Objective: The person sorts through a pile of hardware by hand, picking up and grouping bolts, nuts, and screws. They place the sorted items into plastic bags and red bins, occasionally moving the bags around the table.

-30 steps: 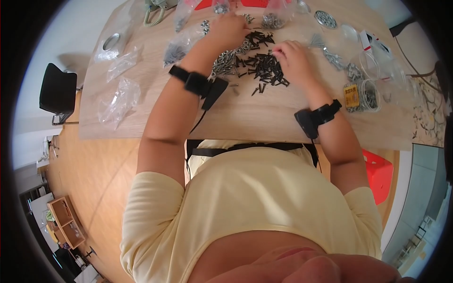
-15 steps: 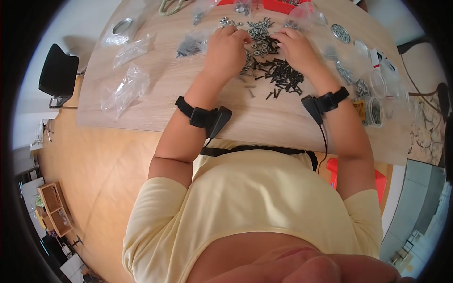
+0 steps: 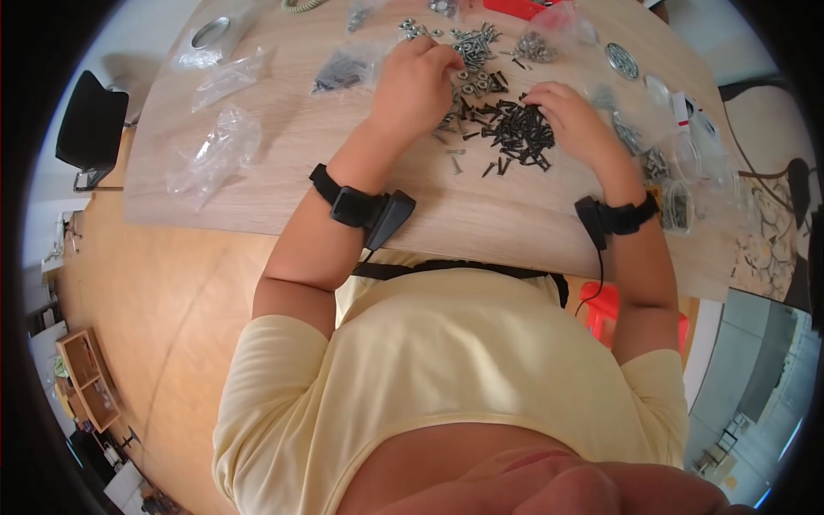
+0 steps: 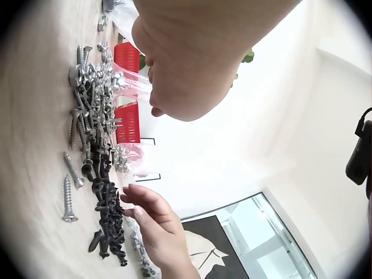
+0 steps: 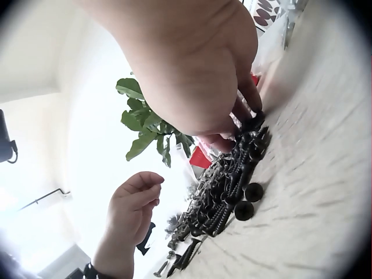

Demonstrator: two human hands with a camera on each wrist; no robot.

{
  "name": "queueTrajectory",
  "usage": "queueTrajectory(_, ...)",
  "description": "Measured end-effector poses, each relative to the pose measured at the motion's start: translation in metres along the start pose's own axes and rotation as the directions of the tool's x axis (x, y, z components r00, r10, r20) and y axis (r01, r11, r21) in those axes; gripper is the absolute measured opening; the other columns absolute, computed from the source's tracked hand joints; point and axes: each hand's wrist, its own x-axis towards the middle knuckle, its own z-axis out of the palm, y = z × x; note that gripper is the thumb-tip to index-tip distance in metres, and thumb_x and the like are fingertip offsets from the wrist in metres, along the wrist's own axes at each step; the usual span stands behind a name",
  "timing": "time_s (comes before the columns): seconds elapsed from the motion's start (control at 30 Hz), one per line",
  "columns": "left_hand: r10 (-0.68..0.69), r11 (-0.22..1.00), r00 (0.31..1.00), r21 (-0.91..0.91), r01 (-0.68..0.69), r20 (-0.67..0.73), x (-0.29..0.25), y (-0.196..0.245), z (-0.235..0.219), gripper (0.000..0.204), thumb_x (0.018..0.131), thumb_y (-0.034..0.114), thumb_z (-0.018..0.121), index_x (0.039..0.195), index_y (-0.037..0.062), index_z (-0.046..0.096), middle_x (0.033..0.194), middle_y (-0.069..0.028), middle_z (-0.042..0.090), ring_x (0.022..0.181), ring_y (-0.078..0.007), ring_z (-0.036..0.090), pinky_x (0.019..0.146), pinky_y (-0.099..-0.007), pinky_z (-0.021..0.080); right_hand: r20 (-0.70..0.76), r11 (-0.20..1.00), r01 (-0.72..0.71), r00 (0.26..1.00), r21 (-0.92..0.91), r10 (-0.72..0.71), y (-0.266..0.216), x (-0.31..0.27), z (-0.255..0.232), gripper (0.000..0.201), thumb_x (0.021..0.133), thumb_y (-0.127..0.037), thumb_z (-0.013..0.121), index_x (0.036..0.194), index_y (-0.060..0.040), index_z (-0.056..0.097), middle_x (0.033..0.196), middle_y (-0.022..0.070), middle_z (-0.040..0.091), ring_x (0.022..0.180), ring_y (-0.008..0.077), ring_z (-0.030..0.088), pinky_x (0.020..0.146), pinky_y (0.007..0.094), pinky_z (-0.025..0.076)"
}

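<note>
My left hand is raised over the left side of the silver screws, fingers curled and thumb against the index finger. In the right wrist view nothing shows between the fingertips of that left hand. Some hex nuts lie just right of it. My right hand reaches to the pile of black screws, its fingertips among the upper ones. From the left wrist view, thumb and fingers of the right hand stand apart at the black screws.
A bag of grey hardware and clear plastic bags lie on the left. Another hardware bag and a red basket are at the back. Round tins and clear containers stand on the right. Loose screws lie near the front.
The right hand has drawn back from beside the nuts to the black screw pile, where it also was a second ago. The left hand has come nearer from the back, then stayed about there.
</note>
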Motion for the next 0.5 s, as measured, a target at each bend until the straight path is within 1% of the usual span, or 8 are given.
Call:
queueTrajectory(0.13, -0.017, 1.0, 1.0, -0.013, 0.017, -0.009, 0.0, 0.001, 0.001, 0.011, 0.078, 0.0, 0.057, 0.084, 0.0053, 0.065, 0.081, -0.0098, 0.058, 0.08, -0.0309, 0.055, 0.071, -0.0392, 0.044, -0.07, 0.989, -0.107, 0.991, 0.104, 0.115, -0.014, -0.017, -0.016, 0.022, 0.084, -0.002, 0.054, 0.106, -0.0025, 0.059, 0.112, 0.0105, 0.057, 0.101, 0.0288, 0.056, 0.089, 0.0332, 0.044)
queueTrajectory(0.2, 0.006, 1.0, 0.999, -0.022, -0.007, -0.047, 0.0, -0.001, 0.005, 0.013, 0.075, -0.001, 0.057, 0.081, 0.006, 0.065, 0.079, -0.0105, 0.059, 0.079, -0.0316, 0.056, 0.069, -0.0403, 0.045, -0.102, 0.974, -0.13, 0.983, 0.186, 0.151, -0.01, -0.026, -0.018, 0.04, 0.081, -0.018, 0.066, 0.117, -0.0051, 0.054, 0.122, 0.0119, 0.052, 0.113, 0.0292, 0.05, 0.095, 0.0356, 0.04)
queueTrajectory(0.23, 0.028, 0.999, 0.996, -0.024, -0.031, -0.087, 0.001, -0.001, 0.006, 0.015, 0.072, -0.003, 0.056, 0.078, 0.0066, 0.066, 0.077, -0.0113, 0.059, 0.077, -0.0322, 0.057, 0.067, -0.0414, 0.046, -0.103, 0.974, -0.134, 0.983, 0.185, 0.155, -0.011, -0.03, -0.015, 0.04, 0.081, -0.018, 0.066, 0.117, -0.0051, 0.054, 0.122, 0.0119, 0.052, 0.113, 0.0292, 0.05, 0.095, 0.0356, 0.04)
queueTrajectory(0.3, 0.032, 0.999, 0.996, -0.009, -0.033, -0.078, 0.0, 0.0, 0.003, 0.013, 0.075, -0.001, 0.057, 0.081, 0.0063, 0.065, 0.079, -0.0103, 0.059, 0.077, -0.0308, 0.056, 0.068, -0.0397, 0.045, -0.061, 0.994, -0.088, 0.995, -0.071, 0.084, -0.021, -0.036, -0.005, 0.073, 0.07, -0.027, 0.076, 0.131, -0.0066, 0.042, 0.139, 0.0159, 0.036, 0.13, 0.0339, 0.032, 0.106, 0.041, 0.029)
queueTrajectory(0.33, 0.032, 0.999, 0.997, 0.008, -0.032, -0.07, 0.001, 0.0, 0.002, 0.011, 0.078, 0.0, 0.058, 0.084, 0.0059, 0.065, 0.081, -0.0093, 0.058, 0.077, -0.0293, 0.055, 0.069, -0.038, 0.044, -0.062, 0.993, -0.092, 0.994, -0.071, 0.088, -0.023, -0.036, 0.0, 0.073, 0.07, -0.027, 0.076, 0.131, -0.0066, 0.042, 0.139, 0.0159, 0.036, 0.13, 0.0339, 0.032, 0.106, 0.041, 0.029)
queueTrajectory(0.4, 0.027, 1.0, 0.996, 0.015, -0.026, -0.08, 0.001, -0.001, 0.002, 0.011, 0.078, 0.0, 0.058, 0.084, 0.0063, 0.065, 0.081, -0.0091, 0.058, 0.076, -0.0289, 0.055, 0.067, -0.0372, 0.044, -0.022, 0.995, -0.011, 1.0, -0.099, 0.008, -0.029, -0.035, 0.008, 0.097, 0.059, -0.053, 0.078, 0.136, -0.0123, 0.036, 0.141, 0.0179, 0.03, 0.132, 0.0398, 0.024, 0.108, 0.0488, 0.02)
queueTrajectory(0.43, 0.022, 1.0, 0.995, 0.024, -0.02, -0.093, 0.002, -0.002, 0.001, 0.011, 0.079, 0.0, 0.058, 0.085, 0.0067, 0.065, 0.081, -0.0088, 0.058, 0.074, -0.0285, 0.055, 0.065, -0.0364, 0.044, -0.023, 0.995, -0.013, 1.0, -0.098, 0.011, -0.034, -0.032, 0.011, 0.097, 0.059, -0.053, 0.078, 0.136, -0.0123, 0.036, 0.141, 0.0179, 0.03, 0.132, 0.0398, 0.024, 0.108, 0.0488, 0.02)
queueTrajectory(0.5, 0.052, 0.999, 0.99, 0.009, -0.052, -0.133, 0.003, -0.001, -0.001, 0.011, 0.079, 0.0, 0.058, 0.085, 0.0071, 0.065, 0.08, -0.0085, 0.058, 0.073, -0.0278, 0.056, 0.064, -0.0355, 0.044, 0.016, 0.975, -0.029, 0.999, -0.222, 0.033, -0.046, -0.026, 0.015, 0.103, 0.056, -0.058, 0.076, 0.137, -0.0107, 0.033, 0.143, 0.0184, 0.028, 0.132, 0.0409, 0.024, 0.108, 0.0507, 0.018)
